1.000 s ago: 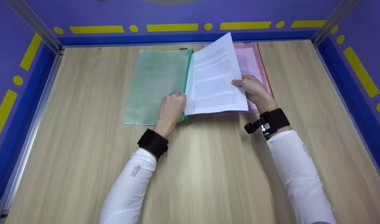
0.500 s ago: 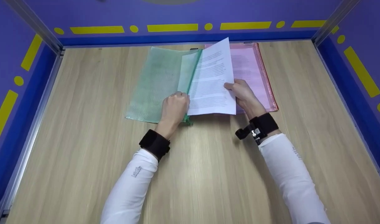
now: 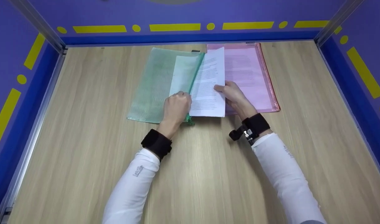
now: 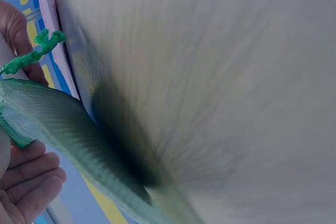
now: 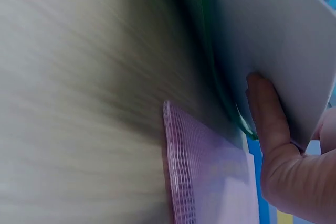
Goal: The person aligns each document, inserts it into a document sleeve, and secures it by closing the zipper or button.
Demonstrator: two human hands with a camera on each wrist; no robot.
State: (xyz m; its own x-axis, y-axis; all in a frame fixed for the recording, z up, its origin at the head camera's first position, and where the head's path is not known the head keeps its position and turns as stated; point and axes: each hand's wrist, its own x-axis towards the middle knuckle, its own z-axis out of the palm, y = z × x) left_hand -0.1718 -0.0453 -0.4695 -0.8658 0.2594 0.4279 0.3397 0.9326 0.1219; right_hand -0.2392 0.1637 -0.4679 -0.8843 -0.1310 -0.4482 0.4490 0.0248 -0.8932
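Observation:
A green translucent mesh zip pouch [image 3: 149,84] lies at the back middle of the table, its open edge facing right. My left hand [image 3: 177,107] grips that edge near its lower corner; a green knotted cord [image 4: 42,51] hangs there in the left wrist view. Printed paper sheets [image 3: 208,90] sit partly inside the pouch, their left part showing through the mesh. My right hand [image 3: 235,95] pinches the sheets' right edge, thumb on top and fingers behind [image 5: 270,108]. To the right, a pink mesh zip pouch [image 3: 252,93] with printed paper in it lies partly under the sheets.
The wooden table [image 3: 190,174] runs up to blue-purple walls [image 3: 190,12] with yellow marks at the back and both sides. Black straps [image 3: 157,143] are around both wrists.
My right hand has moved left with the sheets, and more of them now shows inside the green pouch. The pouch's open edge has shifted right and lifted; more of the pink pouch is uncovered.

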